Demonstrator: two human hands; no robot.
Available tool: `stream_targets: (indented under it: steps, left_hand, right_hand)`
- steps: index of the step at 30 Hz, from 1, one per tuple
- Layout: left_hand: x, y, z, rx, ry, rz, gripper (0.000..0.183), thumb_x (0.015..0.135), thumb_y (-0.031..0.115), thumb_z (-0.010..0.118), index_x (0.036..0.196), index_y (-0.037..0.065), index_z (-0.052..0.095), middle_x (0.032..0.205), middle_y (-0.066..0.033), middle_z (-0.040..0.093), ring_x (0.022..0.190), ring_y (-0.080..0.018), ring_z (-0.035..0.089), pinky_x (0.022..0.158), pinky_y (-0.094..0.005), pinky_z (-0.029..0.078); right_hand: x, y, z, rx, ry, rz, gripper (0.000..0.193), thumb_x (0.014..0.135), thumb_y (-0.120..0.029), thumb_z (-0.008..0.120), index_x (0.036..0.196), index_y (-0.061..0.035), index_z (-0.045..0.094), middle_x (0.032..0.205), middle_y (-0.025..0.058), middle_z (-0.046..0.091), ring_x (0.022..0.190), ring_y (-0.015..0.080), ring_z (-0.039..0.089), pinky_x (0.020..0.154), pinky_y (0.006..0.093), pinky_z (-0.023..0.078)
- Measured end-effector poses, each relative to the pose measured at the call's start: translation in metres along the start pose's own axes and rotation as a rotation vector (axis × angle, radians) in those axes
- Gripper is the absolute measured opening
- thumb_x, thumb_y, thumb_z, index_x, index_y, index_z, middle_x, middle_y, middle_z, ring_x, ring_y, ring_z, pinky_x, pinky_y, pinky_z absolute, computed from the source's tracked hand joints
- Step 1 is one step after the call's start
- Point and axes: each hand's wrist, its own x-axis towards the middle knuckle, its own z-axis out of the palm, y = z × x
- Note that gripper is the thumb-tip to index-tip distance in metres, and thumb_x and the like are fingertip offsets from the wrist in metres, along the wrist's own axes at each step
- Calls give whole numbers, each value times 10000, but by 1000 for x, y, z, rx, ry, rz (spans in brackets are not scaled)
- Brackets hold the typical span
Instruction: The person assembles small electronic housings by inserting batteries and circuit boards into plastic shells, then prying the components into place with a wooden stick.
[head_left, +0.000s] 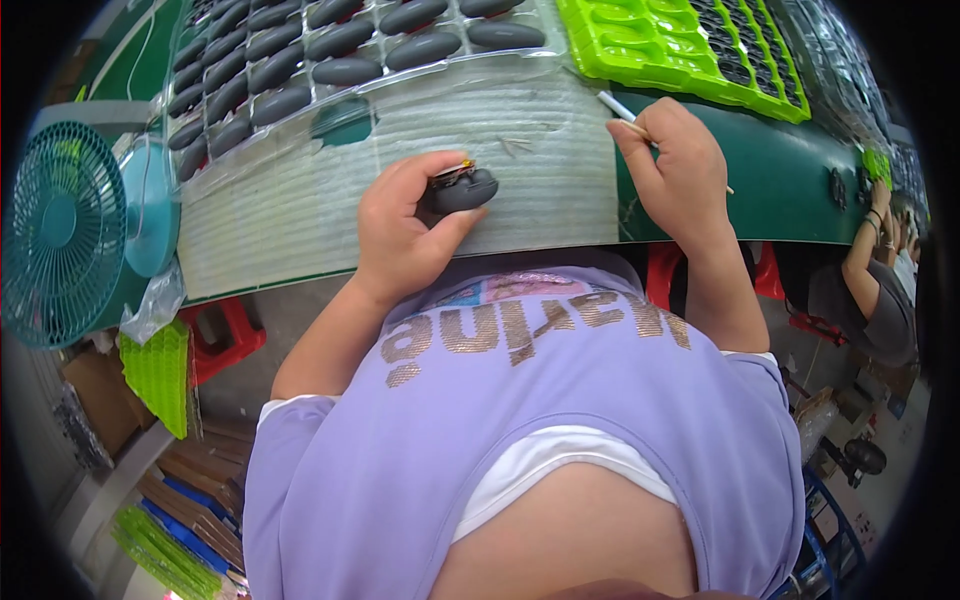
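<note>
My left hand is closed round a dark grey, rounded oval casing, above the pale foam sheet. Small metallic and yellow parts show along the casing's upper side; its left part is hidden by my fingers. Over the sheet's right edge, my right hand grips a thin wooden stick with a white end that points up and left. The stick's other end pokes out by my wrist. A few short thin sticks lie on the sheet between my hands.
A clear tray of grey oval casings stands at the back left, a bright green tray with dark parts at the back right. A teal fan stands left. Red stools are under the table. Another person's arm reaches in far right.
</note>
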Motion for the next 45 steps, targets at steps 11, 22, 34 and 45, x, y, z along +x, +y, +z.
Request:
stream_targets:
  steps: [11,22,34,45]
  left_hand:
    - [2,2,0,112,-33,47,431,703,36,790,1112,12,656,1014,-121,674,917,-207,655,823,-301,516]
    - [8,1,0,199,-91,115,427,662,50,794,1073,40,681,1013,-112,696,926,-263,647,822,-336,501]
    - [5,1,0,168,-102,52,452,659,94,798,1090,85,665,962,-81,694,856,-268,625,764,-360,489]
    - [6,0,1,161,-89,52,449,658,111,804,1084,97,664,931,-73,687,824,-257,616,740,-354,481]
  right_hand:
    - [-1,35,8,-181,-23,10,109,875,-140,633,964,-81,610,926,91,626,876,321,618,738,430,497]
    - [-24,-3,19,67,-69,-316,214,836,-125,659,1048,-135,683,691,60,552,615,265,556,561,373,440]
    - [-27,-10,46,66,165,-362,176,744,-310,784,781,-161,696,607,-3,522,551,204,518,497,336,411]
    - [-27,-11,50,46,171,-355,170,758,-314,772,776,-166,691,594,-5,510,541,204,512,492,336,407]
